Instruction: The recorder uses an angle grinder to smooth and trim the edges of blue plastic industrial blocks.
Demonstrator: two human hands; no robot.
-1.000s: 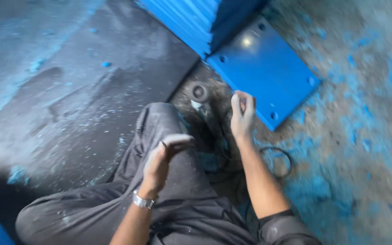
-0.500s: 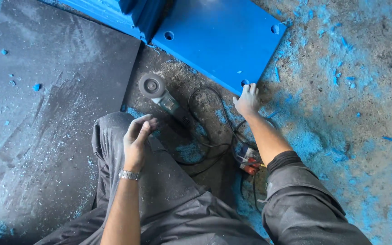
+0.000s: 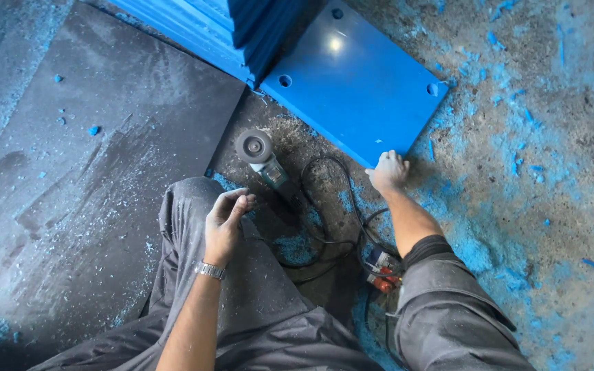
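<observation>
The stack of blue boards (image 3: 235, 27) runs off the top edge; the grinder's (image 3: 266, 161) handle and part of its cable (image 3: 331, 206) are hidden behind the knee (image 3: 194, 206); right hand's (image 3: 388, 172) fingertips are too blurred to tell
</observation>
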